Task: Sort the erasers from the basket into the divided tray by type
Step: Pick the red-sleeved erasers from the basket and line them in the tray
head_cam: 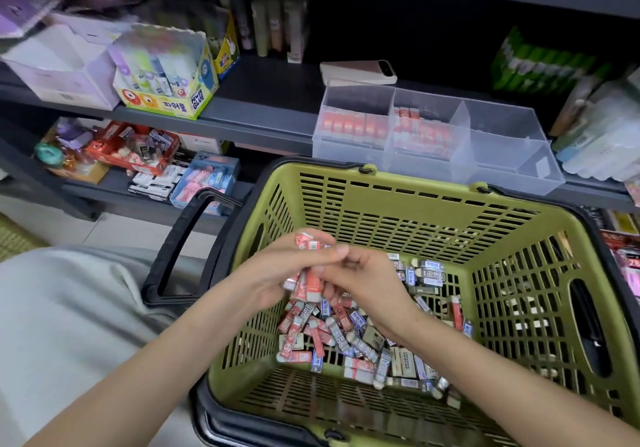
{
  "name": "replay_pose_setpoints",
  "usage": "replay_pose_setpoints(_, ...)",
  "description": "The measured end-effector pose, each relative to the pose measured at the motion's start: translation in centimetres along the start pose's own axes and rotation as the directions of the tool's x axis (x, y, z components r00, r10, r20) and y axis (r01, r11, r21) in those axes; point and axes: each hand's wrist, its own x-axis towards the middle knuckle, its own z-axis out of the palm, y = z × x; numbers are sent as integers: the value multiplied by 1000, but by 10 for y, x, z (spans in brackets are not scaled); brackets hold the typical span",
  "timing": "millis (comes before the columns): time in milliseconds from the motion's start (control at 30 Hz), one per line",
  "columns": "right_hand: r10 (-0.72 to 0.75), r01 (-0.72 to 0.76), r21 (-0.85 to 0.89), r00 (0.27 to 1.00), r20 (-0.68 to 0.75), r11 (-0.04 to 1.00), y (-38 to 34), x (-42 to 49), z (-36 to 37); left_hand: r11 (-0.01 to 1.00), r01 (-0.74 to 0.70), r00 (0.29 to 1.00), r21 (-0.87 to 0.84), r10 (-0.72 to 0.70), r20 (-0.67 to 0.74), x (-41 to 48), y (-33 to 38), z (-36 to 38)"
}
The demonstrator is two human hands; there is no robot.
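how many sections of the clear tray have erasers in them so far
2: the left section and the middle section, each holding red erasers. The right end looks empty, though its clear walls may hide some.

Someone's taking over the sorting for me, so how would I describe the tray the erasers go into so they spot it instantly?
Find the green basket; right behind it, on the front edge of the dark shelf, sits the divided tray. It is the only clear plastic box there, with red-and-white erasers in its left compartments and its right end empty.
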Motion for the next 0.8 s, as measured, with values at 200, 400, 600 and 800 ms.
replay_pose_setpoints(200, -108, 51, -430, 988, -109, 902, 38, -3, -8, 989, -38, 984, -141, 12, -180, -3, 3, -11)
replay_pose_setpoints(400, -17, 67, -997, 998, 66, 24, 113, -2, -12, 920, -258, 962, -294, 218, -163, -9, 8, -19)
replay_pose_setpoints(600, -83, 74, -993, 993, 82, -91, 132, 11, 7, 874, -307, 952, -375, 277, -133, -8, 8, -23)
replay_pose_setpoints(800, -81, -55, -996, 996, -49, -72, 132, 5, 5, 869, -323, 946, -376, 297, -125, -7, 9, -24)
